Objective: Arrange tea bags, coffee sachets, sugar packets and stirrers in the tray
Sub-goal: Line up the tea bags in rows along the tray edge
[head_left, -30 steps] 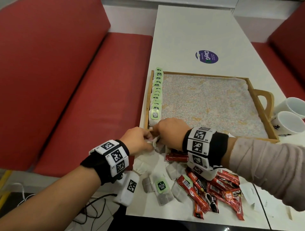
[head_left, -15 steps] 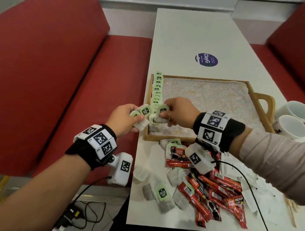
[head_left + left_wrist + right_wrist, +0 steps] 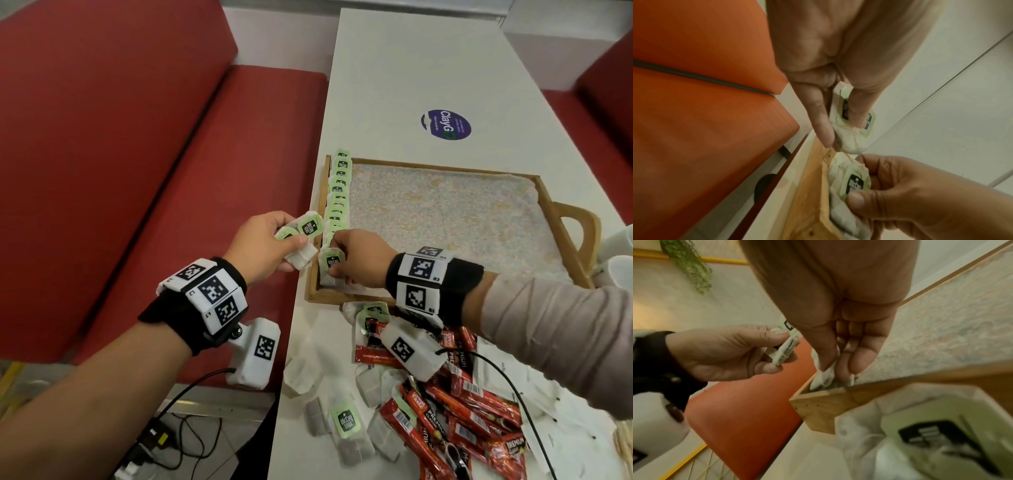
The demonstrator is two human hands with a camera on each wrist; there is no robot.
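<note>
Tea bag in hand: the right hand point(image 3: 359, 257) is pinching one tea bag point(image 3: 331, 263) between thumb and fingers and standing it in the tray corner nearest the person, at the near end of the row.
Row of tea bags point(image 3: 337, 192): it is running away from the right hand along the tray's left wall, the bags standing on edge with green tags up.
Spare tea bags point(image 3: 301, 240): the left hand point(image 3: 263, 245) is gripping a small stack just left of the right hand, outside the tray, thumb on top and fingers curled below.
Tray point(image 3: 565, 219): wooden, with a speckled liner, it is lying on the worktop point(image 3: 404, 68) under and beyond the right hand; most of the liner is showing bare.
Doing this step well: my judgement is that the bag should go down upright and snug against the last one, tag facing the same way, and be released only once the corner wall is propping it, so the row is not knocked over.
Loose pile: more tea bags and red coffee sachets point(image 3: 455, 407) are lying on the worktop below the right wrist, nearer the person.
Cups point(image 3: 616, 240): white, sitting at the right edge past the tray handle.
Writing: the green tags are reading roughly "McCoy Teas", though the lettering is small; the sachets are showing "PREMIUM"; a purple sticker point(image 3: 446, 124) beyond the tray is reading "ClayG".
</note>
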